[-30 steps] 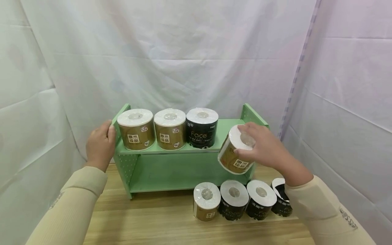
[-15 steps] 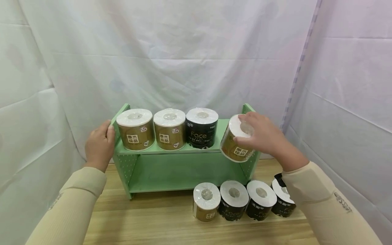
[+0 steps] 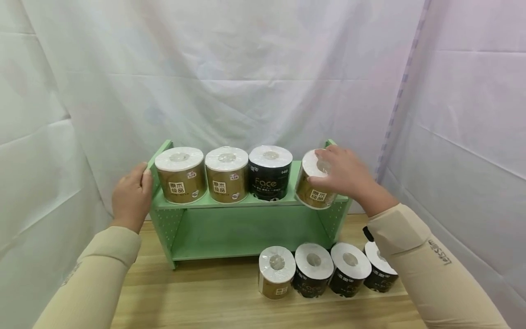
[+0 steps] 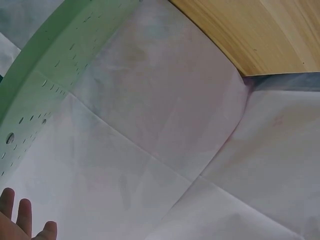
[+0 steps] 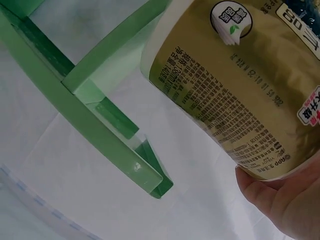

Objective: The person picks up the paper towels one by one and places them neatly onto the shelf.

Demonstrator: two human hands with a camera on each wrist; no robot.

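My right fingers (image 3: 338,159) clamp a tilted gold roll (image 3: 313,193) at the green shelf (image 3: 246,230), my left fingers (image 4: 24,216) spread apart beside it.

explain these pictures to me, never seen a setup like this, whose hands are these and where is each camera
There is no machine here: a person works with two bare hands. The picture showing both arms comes from a camera on the head; the other two come from cameras worn on each wrist.

The left hand rests against the left side of a green shelf. The right hand holds a gold roll, slightly tilted, at the shelf's upper right; whether they touch is hard to tell. Two more gold rolls and a black roll stand on the upper level. In front, the wooden table bears another gold roll and three black rolls, one partly hidden by a sleeve.
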